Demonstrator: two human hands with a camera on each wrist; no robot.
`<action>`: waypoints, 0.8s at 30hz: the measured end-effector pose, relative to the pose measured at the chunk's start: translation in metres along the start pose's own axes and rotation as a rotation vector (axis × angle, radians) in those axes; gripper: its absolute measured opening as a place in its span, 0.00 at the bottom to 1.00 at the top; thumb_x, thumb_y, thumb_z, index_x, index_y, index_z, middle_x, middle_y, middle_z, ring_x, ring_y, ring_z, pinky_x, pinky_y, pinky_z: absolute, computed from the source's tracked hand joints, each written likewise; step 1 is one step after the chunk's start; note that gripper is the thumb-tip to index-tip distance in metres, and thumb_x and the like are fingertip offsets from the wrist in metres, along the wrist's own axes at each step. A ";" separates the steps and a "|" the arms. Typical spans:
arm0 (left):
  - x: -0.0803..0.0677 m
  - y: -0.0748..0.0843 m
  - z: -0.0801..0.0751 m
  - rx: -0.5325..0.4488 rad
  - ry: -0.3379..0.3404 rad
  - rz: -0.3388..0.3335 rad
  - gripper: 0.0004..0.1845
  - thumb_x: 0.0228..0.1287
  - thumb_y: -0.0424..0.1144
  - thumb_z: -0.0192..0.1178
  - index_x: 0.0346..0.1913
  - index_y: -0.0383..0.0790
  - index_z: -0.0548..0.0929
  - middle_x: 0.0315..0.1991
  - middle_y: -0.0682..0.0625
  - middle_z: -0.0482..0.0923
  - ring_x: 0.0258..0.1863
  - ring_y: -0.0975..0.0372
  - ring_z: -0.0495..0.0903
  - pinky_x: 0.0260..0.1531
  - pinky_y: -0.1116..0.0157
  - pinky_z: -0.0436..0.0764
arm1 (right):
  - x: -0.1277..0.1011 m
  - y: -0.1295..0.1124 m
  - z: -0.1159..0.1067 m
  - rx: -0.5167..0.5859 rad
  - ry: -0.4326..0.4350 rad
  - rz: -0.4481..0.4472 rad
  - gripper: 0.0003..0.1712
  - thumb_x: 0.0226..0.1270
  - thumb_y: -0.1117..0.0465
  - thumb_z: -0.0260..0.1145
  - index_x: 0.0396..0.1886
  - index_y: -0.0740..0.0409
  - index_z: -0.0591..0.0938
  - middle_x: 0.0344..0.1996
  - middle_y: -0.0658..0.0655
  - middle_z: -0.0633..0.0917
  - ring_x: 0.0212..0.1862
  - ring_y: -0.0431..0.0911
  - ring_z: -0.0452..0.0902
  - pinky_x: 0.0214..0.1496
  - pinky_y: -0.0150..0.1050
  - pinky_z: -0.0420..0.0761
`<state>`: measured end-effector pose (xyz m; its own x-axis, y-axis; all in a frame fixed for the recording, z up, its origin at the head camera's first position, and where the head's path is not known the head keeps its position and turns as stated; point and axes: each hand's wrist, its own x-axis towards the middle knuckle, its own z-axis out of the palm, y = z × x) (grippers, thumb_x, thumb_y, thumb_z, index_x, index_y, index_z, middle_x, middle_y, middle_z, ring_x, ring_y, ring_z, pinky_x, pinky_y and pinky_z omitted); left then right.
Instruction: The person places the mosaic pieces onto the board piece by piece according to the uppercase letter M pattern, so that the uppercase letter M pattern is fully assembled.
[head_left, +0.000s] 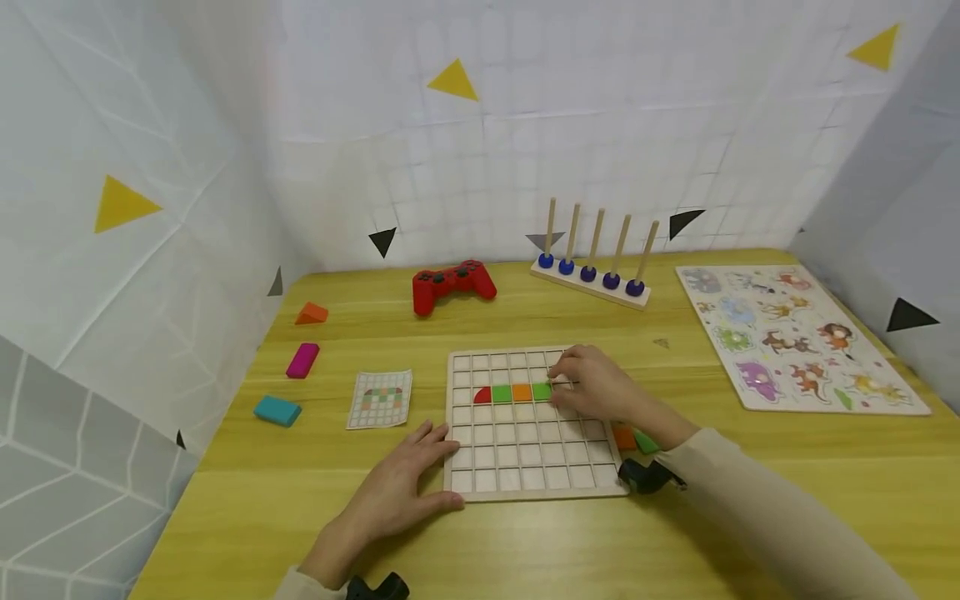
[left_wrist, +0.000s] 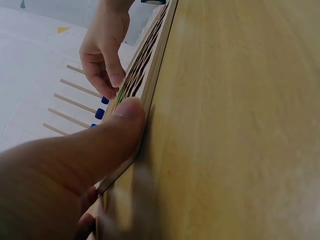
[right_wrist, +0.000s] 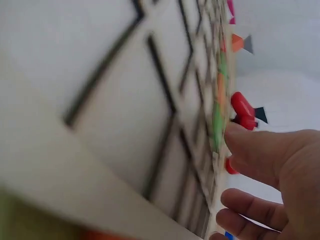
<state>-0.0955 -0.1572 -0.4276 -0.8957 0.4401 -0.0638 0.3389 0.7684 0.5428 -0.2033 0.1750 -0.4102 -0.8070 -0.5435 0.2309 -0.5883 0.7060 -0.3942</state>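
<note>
A wooden grid board (head_left: pixel 536 495) lies flat on the table. One row of it holds a rounded red tile (head_left: pixel 483 395), a green tile (head_left: pixel 502 393), an orange tile (head_left: pixel 522 392) and another green tile (head_left: pixel 542 392). My right hand (head_left: pixel 592 385) is over the board, its fingertips beside that last green tile. In the right wrist view, the thumb (right_wrist: pixel 250 150) is apart from the other fingers, with nothing seen between them. My left hand (head_left: pixel 401 483) rests at the board's left edge, fingers extended. Its thumb (left_wrist: pixel 112 130) touches the near corner.
Orange (head_left: pixel 624 437) and green pieces (head_left: pixel 645 442) lie under the right forearm. Left of the board is a pattern card (head_left: pixel 380 400), with orange (head_left: pixel 311 313), magenta (head_left: pixel 303 360) and blue blocks (head_left: pixel 277 411) beyond. Behind are a red game controller (head_left: pixel 453 285), peg stand (head_left: pixel 590 285) and animal puzzle (head_left: pixel 798 342).
</note>
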 end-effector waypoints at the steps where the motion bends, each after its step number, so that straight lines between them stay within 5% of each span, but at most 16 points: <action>1: 0.000 0.000 0.000 0.000 -0.001 0.001 0.36 0.56 0.63 0.66 0.66 0.51 0.75 0.75 0.51 0.64 0.78 0.48 0.54 0.70 0.42 0.64 | -0.002 0.002 -0.003 0.010 0.014 0.011 0.12 0.62 0.58 0.72 0.44 0.59 0.87 0.46 0.63 0.84 0.51 0.59 0.77 0.52 0.56 0.78; 5: 0.001 0.000 0.000 -0.014 -0.001 0.008 0.37 0.56 0.62 0.66 0.66 0.50 0.75 0.75 0.51 0.63 0.78 0.48 0.54 0.69 0.41 0.65 | -0.021 0.022 -0.024 0.007 0.063 0.070 0.12 0.63 0.62 0.70 0.45 0.62 0.86 0.46 0.66 0.83 0.49 0.62 0.78 0.51 0.59 0.79; 9: -0.001 -0.001 0.001 -0.015 0.000 -0.008 0.37 0.56 0.62 0.66 0.67 0.50 0.75 0.75 0.50 0.63 0.78 0.48 0.54 0.69 0.41 0.65 | -0.045 0.047 -0.042 -0.006 0.020 0.165 0.13 0.65 0.64 0.67 0.48 0.64 0.86 0.43 0.65 0.84 0.48 0.63 0.79 0.50 0.59 0.80; 14: -0.005 -0.003 0.000 -0.014 0.011 -0.040 0.37 0.55 0.64 0.66 0.66 0.51 0.75 0.76 0.51 0.62 0.78 0.48 0.54 0.69 0.40 0.64 | -0.049 0.067 -0.044 0.004 -0.030 0.150 0.17 0.65 0.64 0.67 0.52 0.65 0.84 0.41 0.62 0.86 0.47 0.60 0.80 0.60 0.61 0.76; 17: -0.004 -0.003 0.001 -0.026 0.007 -0.041 0.37 0.56 0.65 0.65 0.66 0.52 0.75 0.76 0.51 0.62 0.78 0.48 0.54 0.69 0.39 0.64 | -0.045 0.070 -0.039 -0.021 -0.048 0.129 0.20 0.64 0.61 0.70 0.54 0.64 0.84 0.39 0.60 0.85 0.41 0.52 0.78 0.52 0.51 0.79; 20: -0.003 -0.002 0.001 -0.029 0.001 -0.039 0.37 0.56 0.65 0.65 0.67 0.53 0.74 0.76 0.52 0.62 0.78 0.49 0.53 0.69 0.39 0.64 | -0.042 0.068 -0.035 -0.034 -0.068 0.130 0.21 0.62 0.59 0.71 0.55 0.61 0.84 0.36 0.58 0.82 0.37 0.46 0.71 0.37 0.38 0.69; 24: 0.000 -0.001 0.001 -0.026 -0.002 -0.029 0.37 0.56 0.65 0.65 0.67 0.52 0.75 0.76 0.52 0.62 0.78 0.49 0.53 0.69 0.40 0.64 | -0.042 0.068 -0.034 -0.014 -0.060 0.136 0.17 0.61 0.60 0.72 0.50 0.58 0.86 0.33 0.57 0.80 0.35 0.45 0.66 0.36 0.37 0.64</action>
<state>-0.0954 -0.1572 -0.4291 -0.9045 0.4186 -0.0811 0.3054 0.7686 0.5621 -0.2109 0.2610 -0.4168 -0.8749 -0.4685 0.1225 -0.4750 0.7811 -0.4053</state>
